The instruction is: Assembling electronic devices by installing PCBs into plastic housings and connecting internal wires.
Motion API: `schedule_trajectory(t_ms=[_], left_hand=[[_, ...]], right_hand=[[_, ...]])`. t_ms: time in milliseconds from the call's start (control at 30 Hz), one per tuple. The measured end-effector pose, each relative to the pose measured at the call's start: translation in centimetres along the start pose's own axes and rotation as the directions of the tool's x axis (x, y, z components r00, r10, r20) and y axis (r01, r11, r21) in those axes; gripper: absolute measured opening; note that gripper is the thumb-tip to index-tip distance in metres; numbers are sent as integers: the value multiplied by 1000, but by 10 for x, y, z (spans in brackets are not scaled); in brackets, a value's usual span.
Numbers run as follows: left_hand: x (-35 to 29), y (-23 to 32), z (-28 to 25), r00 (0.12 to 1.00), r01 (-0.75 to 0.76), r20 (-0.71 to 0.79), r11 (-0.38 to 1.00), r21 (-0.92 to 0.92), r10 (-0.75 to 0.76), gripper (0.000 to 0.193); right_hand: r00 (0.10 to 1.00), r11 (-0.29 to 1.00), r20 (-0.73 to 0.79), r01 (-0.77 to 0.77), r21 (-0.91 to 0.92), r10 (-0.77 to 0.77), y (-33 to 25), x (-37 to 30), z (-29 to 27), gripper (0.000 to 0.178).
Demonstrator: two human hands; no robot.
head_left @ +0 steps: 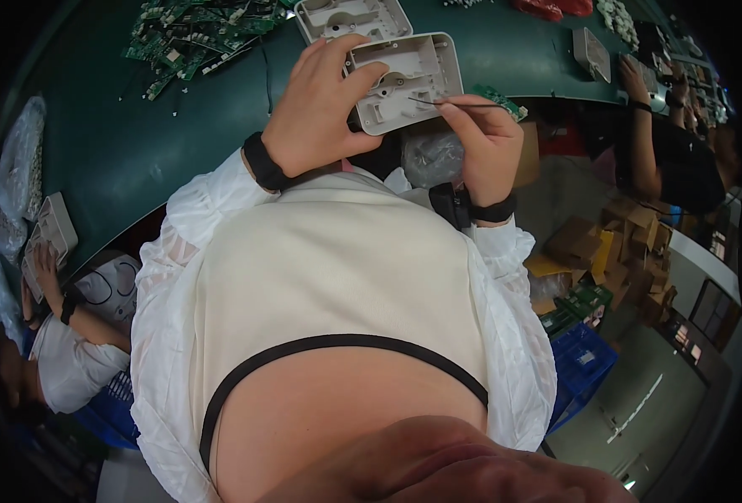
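Note:
My left hand (325, 105) grips the left side of a white plastic housing (408, 75), its thumb inside the open shell. The housing is tilted at the table's near edge, showing ribs, posts and a rounded recess. Between thumb and fingers, my right hand (484, 138) pinches a thin dark wire (459, 104). The wire's left end lies over the housing's lower interior. Another white housing (358, 18) sits just behind the held one. Beside my right fingers rests a green circuit board (505, 102), partly hidden by the hand.
A heap of green circuit boards (199, 38) covers the far left of the green table (127, 159). Co-workers handle white housings at both sides. Cardboard boxes (622, 243) and a blue crate (585, 360) stand on the floor to the right. Red bags (551, 7) lie at the back.

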State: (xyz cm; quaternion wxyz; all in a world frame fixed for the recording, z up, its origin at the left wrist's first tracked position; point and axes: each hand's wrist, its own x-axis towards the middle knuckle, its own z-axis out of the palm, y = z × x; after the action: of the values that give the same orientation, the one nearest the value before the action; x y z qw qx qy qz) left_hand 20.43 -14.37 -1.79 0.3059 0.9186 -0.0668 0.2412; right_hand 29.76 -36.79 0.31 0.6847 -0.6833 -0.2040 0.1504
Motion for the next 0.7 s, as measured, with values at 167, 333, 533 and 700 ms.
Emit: schedule_trajectory(t_ms=[167,333,533,700], left_hand=[[4,9,0,999,-8,-31,1000,3,8,72],[7,12,-4,999,30,-18,998,-63,-31,77],[7,15,-3,993,-21,-122,991,-130,5,94],[13,-33,41,736,-512,-552,856,-72,393,104]], right_hand=[[998,963,-16,56,-265,-62,-15,0,15,15],[992,934,3,116,-338,-123,-15,5,27,13],[888,744,83,426,-515,-452,-11,12,34,13],[796,607,127,544,-579,-592,-12,16,38,14]])
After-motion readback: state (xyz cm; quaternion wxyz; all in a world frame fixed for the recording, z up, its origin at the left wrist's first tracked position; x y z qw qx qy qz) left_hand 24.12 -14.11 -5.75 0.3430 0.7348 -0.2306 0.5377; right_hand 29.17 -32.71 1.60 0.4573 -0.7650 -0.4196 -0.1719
